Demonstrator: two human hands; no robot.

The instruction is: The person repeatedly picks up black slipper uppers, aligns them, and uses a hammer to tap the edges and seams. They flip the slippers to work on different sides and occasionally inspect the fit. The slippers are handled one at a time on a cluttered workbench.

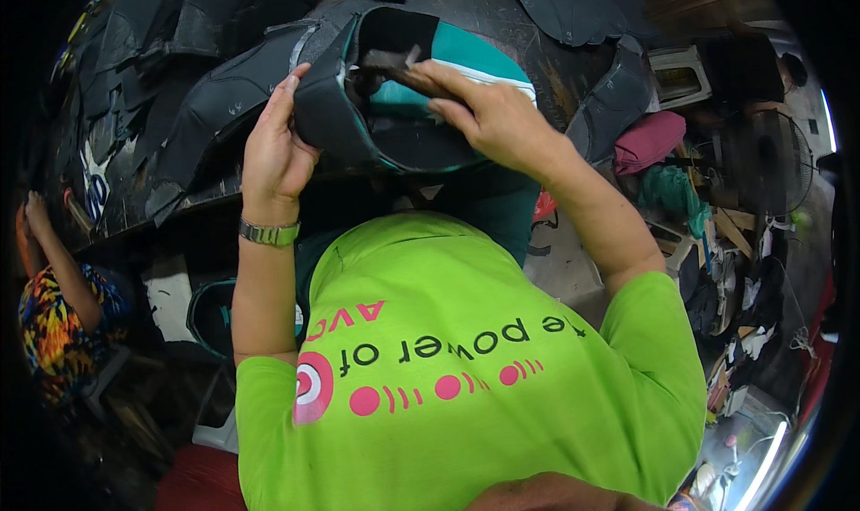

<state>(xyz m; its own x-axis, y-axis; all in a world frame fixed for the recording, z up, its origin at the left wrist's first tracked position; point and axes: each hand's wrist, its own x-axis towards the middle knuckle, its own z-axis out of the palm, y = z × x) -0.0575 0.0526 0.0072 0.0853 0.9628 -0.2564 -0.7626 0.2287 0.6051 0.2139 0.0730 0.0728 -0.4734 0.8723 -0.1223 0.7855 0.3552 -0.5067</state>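
A black, open, bag-like piece (322, 108) with a teal and white inner side is held up over the table's near edge. My left hand (282, 148) grips its left wall, thumb and fingers pressed to the black outside. Reaching over its mouth, my right hand (497, 117) is closed round a dark-handled tool (403, 70). The tool's far end dips inside the piece, against the inner left side. Its working tip is too dark and blurred to make out.
Stitched black panels (215, 108) cover the dark table, with scissors (94, 180) at the left. A co-worker's arm (67, 269) shows at far left. To the right are a plum-coloured bundle (649, 142), a fan (779, 162) and cluttered scraps. A teal-edged piece (210, 318) lies below the table.
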